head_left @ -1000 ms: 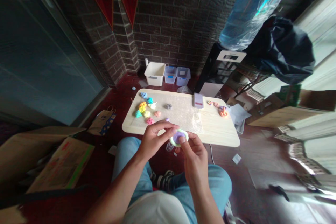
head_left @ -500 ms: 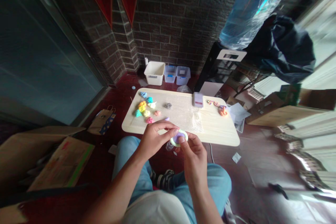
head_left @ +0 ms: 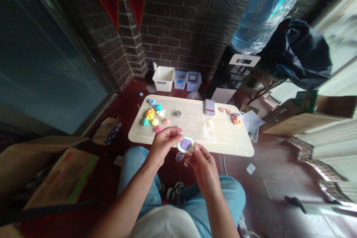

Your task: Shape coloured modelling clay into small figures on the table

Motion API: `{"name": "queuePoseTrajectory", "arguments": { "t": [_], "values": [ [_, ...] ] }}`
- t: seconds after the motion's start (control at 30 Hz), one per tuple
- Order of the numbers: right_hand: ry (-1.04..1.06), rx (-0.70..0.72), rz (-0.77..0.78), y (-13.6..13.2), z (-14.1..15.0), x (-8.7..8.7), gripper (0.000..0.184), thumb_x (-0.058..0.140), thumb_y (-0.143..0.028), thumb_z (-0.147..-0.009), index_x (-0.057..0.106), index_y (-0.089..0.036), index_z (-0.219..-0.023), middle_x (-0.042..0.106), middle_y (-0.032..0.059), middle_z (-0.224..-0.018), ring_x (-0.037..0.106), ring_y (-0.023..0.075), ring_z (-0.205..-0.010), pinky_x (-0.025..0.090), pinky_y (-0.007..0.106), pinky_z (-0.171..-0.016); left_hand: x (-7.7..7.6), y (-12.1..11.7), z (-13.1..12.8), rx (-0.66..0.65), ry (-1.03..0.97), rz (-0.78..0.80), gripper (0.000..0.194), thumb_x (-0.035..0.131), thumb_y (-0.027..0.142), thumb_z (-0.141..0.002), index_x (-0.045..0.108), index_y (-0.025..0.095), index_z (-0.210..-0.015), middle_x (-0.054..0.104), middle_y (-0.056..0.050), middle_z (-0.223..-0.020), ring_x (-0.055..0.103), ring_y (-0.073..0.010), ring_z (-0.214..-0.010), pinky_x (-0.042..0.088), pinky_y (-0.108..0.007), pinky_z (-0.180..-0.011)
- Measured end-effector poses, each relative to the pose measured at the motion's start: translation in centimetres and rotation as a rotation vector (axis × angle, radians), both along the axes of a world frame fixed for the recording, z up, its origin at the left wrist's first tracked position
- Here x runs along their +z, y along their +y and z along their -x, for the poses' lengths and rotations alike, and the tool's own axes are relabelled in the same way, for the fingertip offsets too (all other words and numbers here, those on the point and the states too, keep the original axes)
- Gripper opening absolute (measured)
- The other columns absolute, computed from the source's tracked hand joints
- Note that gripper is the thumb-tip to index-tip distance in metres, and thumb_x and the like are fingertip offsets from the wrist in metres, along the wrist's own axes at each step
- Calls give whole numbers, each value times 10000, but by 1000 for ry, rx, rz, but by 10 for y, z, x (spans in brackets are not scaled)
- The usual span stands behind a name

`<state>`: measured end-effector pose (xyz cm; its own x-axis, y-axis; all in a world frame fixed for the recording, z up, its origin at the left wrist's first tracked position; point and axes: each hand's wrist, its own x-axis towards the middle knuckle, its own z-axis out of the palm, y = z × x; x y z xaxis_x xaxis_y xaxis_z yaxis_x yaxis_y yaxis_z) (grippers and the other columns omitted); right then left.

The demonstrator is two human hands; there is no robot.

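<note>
A small round pale-green mould with purple clay (head_left: 185, 144) in it is held over my lap, just in front of the near edge of a low wooden board (head_left: 228, 139). My left hand (head_left: 163, 144) pinches the mould's left rim with thumb and fingers. My right hand (head_left: 202, 163) is curled under its right side, fingertips touching it. On the board's left part lie several small coloured clay shapes (head_left: 153, 116); a clear bubble-wrap sheet (head_left: 192, 122) covers the middle.
A small card box (head_left: 209, 106) and orange-pink clay pieces (head_left: 235, 118) sit on the board's right. Plastic bins (head_left: 163, 78) stand by the brick wall. A water dispenser (head_left: 237, 70), cardboard boxes (head_left: 61, 178) and papers lie around on the floor.
The mould has shifted slightly left and up toward the board's edge, now more in the left hand's pinch. The right thumb has come off its top and dropped below it.
</note>
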<state>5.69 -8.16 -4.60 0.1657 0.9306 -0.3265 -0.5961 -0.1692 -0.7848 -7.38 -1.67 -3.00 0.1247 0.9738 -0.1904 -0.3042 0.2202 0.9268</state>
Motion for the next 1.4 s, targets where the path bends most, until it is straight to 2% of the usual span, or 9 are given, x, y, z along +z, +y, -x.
{"name": "queuePoseTrajectory", "arguments": {
  "t": [0.1,0.27,0.43,0.63,0.9,1.1,1.23,1.4],
  "values": [
    [-58,-30,-6,0,-3,-6,250,844,-375,-695,738,-179,-811,697,4,-733,594,96,-598,495,191,-537,-2,-3,-2,-31,-9,32,246,842,258,-649,745,145,-845,717,-13,-740,634,-116,-683,476,-211,-666],
    [26,-72,0,-1,-4,-7,237,855,-361,-680,732,-190,-788,679,-11,-706,584,90,-601,507,190,-556,-4,-11,-2,-136,44,61,291,751,394,-777,767,163,-953,763,-69,-934,676,-160,-824,500,-232,-715],
    [67,-71,4,-7,-4,-3,247,868,-351,-659,728,-191,-784,674,-7,-706,614,109,-628,542,218,-587,-5,-16,-2,-248,47,5,260,777,366,-758,764,165,-923,765,-42,-849,669,-152,-773,490,-244,-729],
    [-60,-35,-47,-23,-1,7,263,830,-395,-706,753,-195,-858,713,14,-801,614,112,-641,495,200,-537,6,-29,4,-282,42,-6,241,817,360,-702,762,143,-792,749,-42,-743,652,-158,-690,483,-273,-712],
    [-76,10,-93,-41,10,24,270,829,-427,-698,747,-181,-773,686,14,-748,571,98,-616,449,188,-517,17,-48,17,-305,22,-38,275,833,346,-684,783,134,-851,764,-56,-749,668,-171,-702,492,-280,-737],
    [-140,85,-102,-43,-5,29,296,833,-429,-703,735,-175,-820,662,5,-678,554,91,-588,463,191,-531,25,-51,20,-270,79,-64,281,816,369,-708,791,150,-882,782,-59,-810,666,-172,-744,475,-252,-723],
    [-206,103,-78,-40,-22,22,304,839,-425,-698,721,-147,-733,620,-8,-595,496,66,-521,413,175,-497,22,-45,11,-302,112,-55,297,820,379,-691,790,143,-871,779,-70,-792,663,-187,-731,470,-265,-711],
    [-225,110,-14,-27,-38,-4,367,841,-475,-667,706,-133,-667,584,-4,-527,452,72,-465,348,200,-452,3,-29,-3,-348,193,-12,434,775,498,-701,767,136,-942,774,-80,-855,668,-204,-785,465,-277,-705]
  ]
}}
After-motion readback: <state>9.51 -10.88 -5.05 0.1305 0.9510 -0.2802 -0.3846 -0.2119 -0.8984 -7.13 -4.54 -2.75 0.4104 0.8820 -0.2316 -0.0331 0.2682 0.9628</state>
